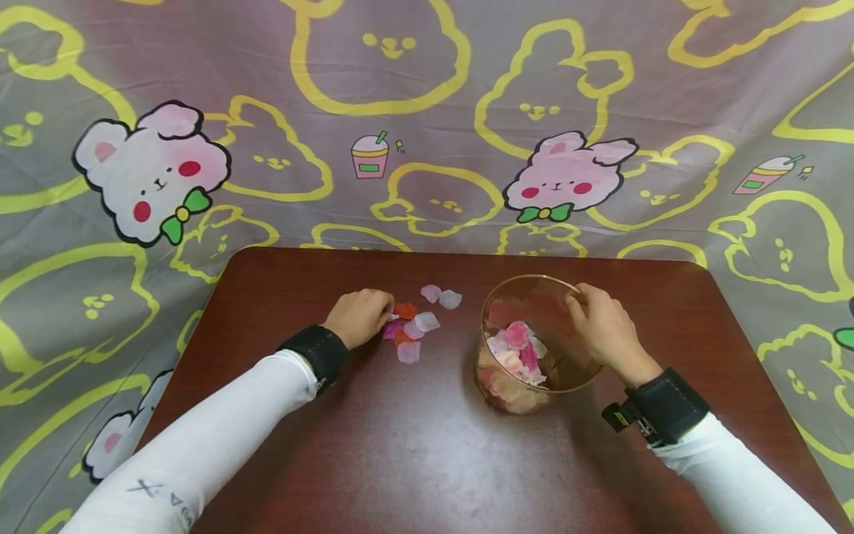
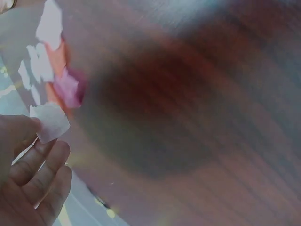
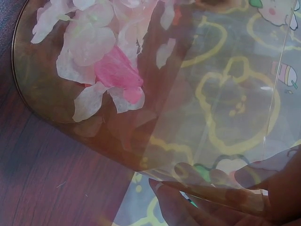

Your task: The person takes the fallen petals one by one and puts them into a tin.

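My left hand (image 1: pixel 361 317) pinches a pale petal (image 2: pixel 51 123) between thumb and forefinger, just left of a small scatter of petals on the table. Among those loose petals are a magenta petal (image 2: pixel 70 88), a red-orange petal (image 1: pixel 405 310) and several whitish ones. On the right, my right hand (image 1: pixel 608 330) grips the rim of a see-through amber container (image 1: pixel 485 371), thumb inside and fingers outside. Pink and white petals (image 1: pixel 517 348) lie heaped in the container, with a brighter pink petal (image 3: pixel 117 70) among them.
A dark reddish-brown wooden table (image 1: pixel 400 460) carries everything. Two pale petals (image 1: pixel 440 296) lie apart, farther back. Behind the table hangs a grey cloth (image 1: pixel 427 133) with yellow cartoon outlines.
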`<state>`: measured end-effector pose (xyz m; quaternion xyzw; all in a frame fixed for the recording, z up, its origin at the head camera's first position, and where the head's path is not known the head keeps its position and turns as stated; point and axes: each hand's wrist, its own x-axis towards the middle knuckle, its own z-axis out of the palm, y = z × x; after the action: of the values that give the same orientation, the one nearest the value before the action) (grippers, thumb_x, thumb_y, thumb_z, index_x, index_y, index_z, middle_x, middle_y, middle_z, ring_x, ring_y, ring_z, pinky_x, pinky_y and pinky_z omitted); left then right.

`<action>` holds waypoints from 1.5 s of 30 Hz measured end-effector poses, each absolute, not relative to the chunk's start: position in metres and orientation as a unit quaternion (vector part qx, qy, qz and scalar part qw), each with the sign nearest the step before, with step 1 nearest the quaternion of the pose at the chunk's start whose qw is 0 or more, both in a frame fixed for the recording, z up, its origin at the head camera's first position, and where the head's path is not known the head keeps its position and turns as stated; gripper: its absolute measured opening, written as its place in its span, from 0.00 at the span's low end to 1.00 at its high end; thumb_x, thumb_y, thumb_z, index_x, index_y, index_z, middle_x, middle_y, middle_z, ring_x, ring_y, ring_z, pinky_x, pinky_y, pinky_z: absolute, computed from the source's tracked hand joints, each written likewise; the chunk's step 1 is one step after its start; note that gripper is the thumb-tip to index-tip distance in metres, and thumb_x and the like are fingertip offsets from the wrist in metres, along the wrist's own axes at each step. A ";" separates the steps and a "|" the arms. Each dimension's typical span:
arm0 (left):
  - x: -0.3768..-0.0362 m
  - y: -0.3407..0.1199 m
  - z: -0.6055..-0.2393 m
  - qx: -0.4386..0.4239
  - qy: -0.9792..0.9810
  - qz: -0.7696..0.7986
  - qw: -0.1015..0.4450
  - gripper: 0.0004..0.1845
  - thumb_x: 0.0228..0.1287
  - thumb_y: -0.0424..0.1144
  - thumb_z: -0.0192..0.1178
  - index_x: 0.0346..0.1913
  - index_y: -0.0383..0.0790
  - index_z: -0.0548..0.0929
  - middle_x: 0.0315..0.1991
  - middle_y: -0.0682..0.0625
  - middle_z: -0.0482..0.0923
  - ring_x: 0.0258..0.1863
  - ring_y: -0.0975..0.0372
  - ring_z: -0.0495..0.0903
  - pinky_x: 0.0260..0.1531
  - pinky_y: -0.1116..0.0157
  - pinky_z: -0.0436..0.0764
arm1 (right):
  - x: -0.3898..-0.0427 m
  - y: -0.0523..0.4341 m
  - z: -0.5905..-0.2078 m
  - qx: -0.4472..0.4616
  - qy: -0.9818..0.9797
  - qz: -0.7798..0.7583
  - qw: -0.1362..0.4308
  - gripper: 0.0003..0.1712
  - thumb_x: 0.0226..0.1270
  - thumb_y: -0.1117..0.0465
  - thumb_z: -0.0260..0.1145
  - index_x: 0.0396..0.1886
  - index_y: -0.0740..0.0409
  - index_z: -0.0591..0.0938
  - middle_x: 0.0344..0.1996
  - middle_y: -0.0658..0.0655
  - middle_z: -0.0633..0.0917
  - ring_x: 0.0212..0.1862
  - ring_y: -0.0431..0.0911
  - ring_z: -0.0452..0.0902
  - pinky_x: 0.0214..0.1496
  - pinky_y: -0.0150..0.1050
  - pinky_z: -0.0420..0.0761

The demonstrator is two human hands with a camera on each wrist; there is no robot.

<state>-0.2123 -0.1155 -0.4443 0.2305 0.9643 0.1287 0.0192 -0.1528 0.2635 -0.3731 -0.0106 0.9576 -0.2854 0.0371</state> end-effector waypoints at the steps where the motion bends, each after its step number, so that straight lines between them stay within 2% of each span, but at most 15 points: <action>1: -0.213 -0.116 -0.442 0.228 0.965 0.128 0.019 0.06 0.66 0.38 0.66 0.31 0.41 0.83 0.28 0.50 0.82 0.27 0.59 0.77 0.31 0.57 0.80 | -0.153 0.263 -0.373 -0.010 0.958 -0.285 0.038 0.17 0.80 0.57 0.51 0.52 0.64 0.79 0.29 0.61 0.81 0.18 0.46 0.65 0.20 0.39 0.64; 7: -0.219 -0.116 -0.427 0.229 0.965 0.131 0.002 0.07 0.66 0.37 0.67 0.31 0.41 0.82 0.26 0.50 0.80 0.26 0.60 0.77 0.30 0.59 0.79 | -0.153 0.263 -0.373 -0.009 0.958 -0.284 0.038 0.16 0.80 0.57 0.52 0.50 0.64 0.79 0.23 0.58 0.77 0.19 0.46 0.65 0.20 0.39 0.64; 14: -0.225 -0.108 -0.404 0.250 0.960 0.122 -0.029 0.06 0.67 0.35 0.66 0.32 0.39 0.83 0.26 0.49 0.79 0.26 0.59 0.75 0.30 0.61 0.77 | -0.153 0.263 -0.374 -0.009 0.959 -0.281 0.033 0.16 0.80 0.57 0.52 0.51 0.64 0.79 0.27 0.60 0.81 0.19 0.46 0.67 0.20 0.39 0.64; 23: -0.223 -0.087 -0.377 0.279 0.951 0.120 -0.049 0.03 0.67 0.34 0.64 0.35 0.40 0.84 0.30 0.48 0.84 0.31 0.57 0.81 0.35 0.58 0.83 | -0.152 0.263 -0.375 -0.012 0.960 -0.277 0.034 0.15 0.80 0.57 0.53 0.51 0.63 0.79 0.29 0.60 0.82 0.18 0.45 0.64 0.19 0.38 0.62; 33: -0.219 -0.047 -0.346 0.302 0.942 0.130 -0.067 0.05 0.70 0.38 0.63 0.40 0.42 0.86 0.35 0.50 0.86 0.33 0.59 0.82 0.35 0.59 0.83 | -0.151 0.263 -0.375 -0.013 0.959 -0.282 0.029 0.16 0.80 0.58 0.53 0.52 0.64 0.79 0.36 0.64 0.86 0.18 0.45 0.66 0.19 0.38 0.63; 39: -0.212 -0.027 -0.329 0.341 0.928 0.125 -0.084 0.04 0.71 0.38 0.62 0.42 0.42 0.86 0.36 0.52 0.86 0.35 0.60 0.83 0.38 0.60 0.83 | -0.152 0.263 -0.373 -0.013 0.959 -0.281 0.032 0.16 0.80 0.57 0.52 0.52 0.64 0.79 0.30 0.61 0.83 0.18 0.45 0.65 0.19 0.38 0.62; 45: -0.202 -0.008 -0.317 0.390 0.905 0.132 -0.105 0.06 0.71 0.39 0.63 0.45 0.43 0.86 0.39 0.52 0.87 0.40 0.60 0.85 0.43 0.62 0.84 | -0.152 0.262 -0.372 -0.014 0.959 -0.281 0.032 0.17 0.80 0.57 0.53 0.54 0.65 0.79 0.33 0.63 0.86 0.19 0.45 0.66 0.20 0.39 0.63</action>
<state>-0.2023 -0.0078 -0.3173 0.3904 0.9052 0.1317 -0.1045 -0.1521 0.2624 -0.3718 -0.0142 0.9590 -0.2812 0.0321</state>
